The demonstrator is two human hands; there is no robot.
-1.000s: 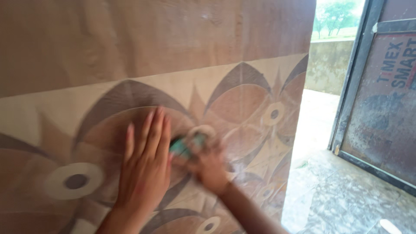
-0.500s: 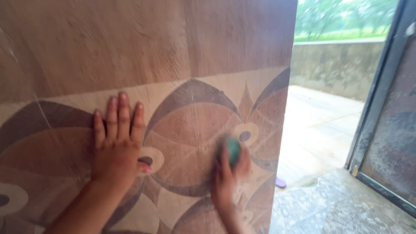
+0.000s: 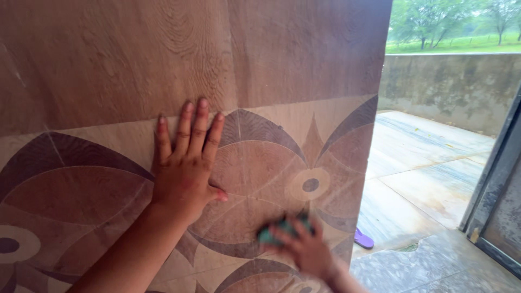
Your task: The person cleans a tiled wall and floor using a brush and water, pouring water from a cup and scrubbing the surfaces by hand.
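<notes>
A large upright wooden panel (image 3: pixel 282 65) fills the left and middle of the head view, with an inlaid pattern of brown petals and pale circles. My left hand (image 3: pixel 187 168) lies flat against the panel, fingers spread and pointing up. Lower down, my right hand (image 3: pixel 306 247) presses a small green pad (image 3: pixel 271 233) against the patterned wood; the hand is blurred by motion and covers most of the pad.
The panel's right edge stands beside an open doorway. Beyond it are a wet stone floor (image 3: pixel 429 173), a low concrete wall (image 3: pixel 450 87) and trees. A purple slipper (image 3: pixel 363 239) lies on the floor near the panel's foot. A dark metal door (image 3: pixel 496 211) stands at right.
My right hand with the green pad has slid down and slightly left on the panel. My left hand has shifted right and up, still flat on the wood.
</notes>
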